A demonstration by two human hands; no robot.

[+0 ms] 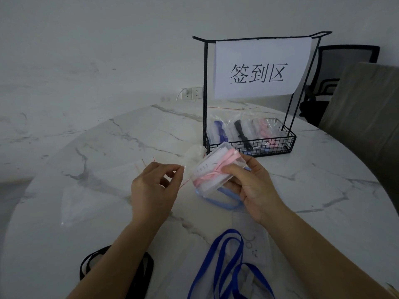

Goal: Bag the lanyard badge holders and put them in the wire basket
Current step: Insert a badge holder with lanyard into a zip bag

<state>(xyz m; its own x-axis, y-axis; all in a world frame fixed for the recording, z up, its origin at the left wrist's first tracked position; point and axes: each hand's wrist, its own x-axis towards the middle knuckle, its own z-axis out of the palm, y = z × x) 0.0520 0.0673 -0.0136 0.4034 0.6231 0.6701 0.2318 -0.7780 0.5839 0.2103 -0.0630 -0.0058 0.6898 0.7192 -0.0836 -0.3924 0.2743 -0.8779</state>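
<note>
Right grip [248, 186] holds a pink-lanyard badge holder [212, 171]; left grip [155, 186] pinches a clear bag [192, 155] just beside it.

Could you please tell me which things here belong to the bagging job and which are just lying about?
In the job: clear bag pinched by the left hand; pink-lanyard badge holder in the right hand; wire basket; blue lanyard; black lanyard.
Just lying about: paper sign; office chair; wall sockets.
</note>
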